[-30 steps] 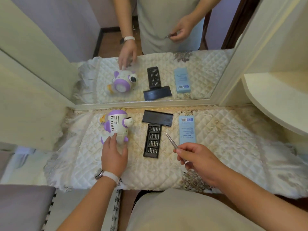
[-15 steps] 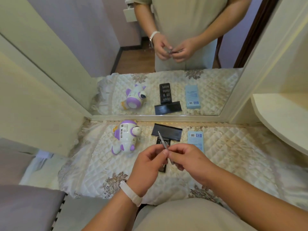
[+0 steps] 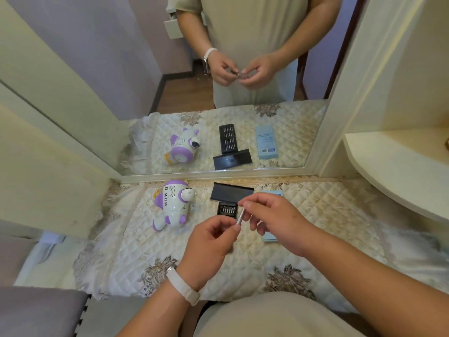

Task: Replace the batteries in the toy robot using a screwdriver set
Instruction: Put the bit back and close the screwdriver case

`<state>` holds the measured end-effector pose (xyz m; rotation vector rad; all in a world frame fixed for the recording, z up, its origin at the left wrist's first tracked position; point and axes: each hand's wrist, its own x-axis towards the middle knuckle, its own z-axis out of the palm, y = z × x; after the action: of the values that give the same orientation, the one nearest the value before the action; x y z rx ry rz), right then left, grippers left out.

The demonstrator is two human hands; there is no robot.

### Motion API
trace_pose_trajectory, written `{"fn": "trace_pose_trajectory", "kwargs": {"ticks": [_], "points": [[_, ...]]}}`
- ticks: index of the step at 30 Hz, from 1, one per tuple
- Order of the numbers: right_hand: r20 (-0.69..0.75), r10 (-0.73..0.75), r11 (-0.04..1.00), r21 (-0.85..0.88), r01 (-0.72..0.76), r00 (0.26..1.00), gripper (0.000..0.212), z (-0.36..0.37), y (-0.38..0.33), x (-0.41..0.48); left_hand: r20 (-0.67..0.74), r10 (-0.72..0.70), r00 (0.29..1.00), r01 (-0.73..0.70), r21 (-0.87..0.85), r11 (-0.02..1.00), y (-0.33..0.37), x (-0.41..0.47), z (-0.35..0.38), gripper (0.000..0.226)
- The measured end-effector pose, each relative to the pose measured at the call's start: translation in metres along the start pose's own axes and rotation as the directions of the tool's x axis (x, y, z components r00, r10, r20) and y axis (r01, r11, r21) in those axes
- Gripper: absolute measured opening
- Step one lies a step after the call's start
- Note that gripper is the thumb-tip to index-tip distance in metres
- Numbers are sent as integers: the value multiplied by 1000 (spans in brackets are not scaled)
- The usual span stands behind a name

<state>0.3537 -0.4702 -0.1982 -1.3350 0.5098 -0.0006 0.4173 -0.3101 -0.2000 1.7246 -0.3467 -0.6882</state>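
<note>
The white and purple toy robot (image 3: 173,205) lies on its side on the quilted cloth, left of my hands and untouched. A thin silver screwdriver (image 3: 240,216) is held above the table between both hands. My right hand (image 3: 272,221) pinches its upper part and my left hand (image 3: 209,246) grips its lower end. The black bit tray (image 3: 227,209) lies behind my hands, partly hidden, with its black sleeve (image 3: 230,192) just beyond it.
A light blue box (image 3: 270,237) lies under my right hand, mostly hidden. A mirror (image 3: 218,105) stands along the back edge and reflects the table and a person. A cream shelf (image 3: 398,171) juts out at right. The quilted cloth (image 3: 136,251) covers the table.
My left hand left the toy robot and came to the screwdriver, which both hands now hold raised over the bit tray. The view shifted a little downward.
</note>
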Motion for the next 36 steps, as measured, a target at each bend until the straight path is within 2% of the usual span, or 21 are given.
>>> {"fn": "trace_pose_trajectory", "kwargs": {"ticks": [4, 11, 15, 17, 20, 24, 28, 36], "points": [[19, 12, 999, 44, -13, 1000, 10, -4, 0, 9, 18, -19, 1000, 19, -4, 1000, -7, 8, -4, 6], [68, 125, 991, 36, -128, 990, 6, 1, 15, 34, 55, -37, 998, 30, 113, 993, -35, 26, -25, 16], [-15, 181, 979, 102, -179, 983, 6, 3, 26, 67, 23, -82, 996, 78, 141, 987, -54, 42, -33, 11], [-75, 199, 975, 112, -190, 977, 6, 1, 33, 85, -41, -133, 990, 137, 111, 984, -66, 50, -38, 13], [-92, 227, 971, -50, -232, 970, 6, 0, 51, 101, -161, -196, 967, 210, 73, 975, -82, 62, -45, 16], [-100, 300, 917, -244, -316, 949, 8, 4, 84, 110, -167, -295, 941, 315, 109, 943, -109, 80, -48, 8], [-113, 289, 884, -350, -310, 951, 7, 11, 109, 121, -177, -372, 911, 396, 122, 910, -132, 98, -43, 7], [-116, 270, 819, -495, -291, 956, 10, 21, 136, 137, -252, -400, 881, 446, 159, 881, -153, 114, -34, 7]]}}
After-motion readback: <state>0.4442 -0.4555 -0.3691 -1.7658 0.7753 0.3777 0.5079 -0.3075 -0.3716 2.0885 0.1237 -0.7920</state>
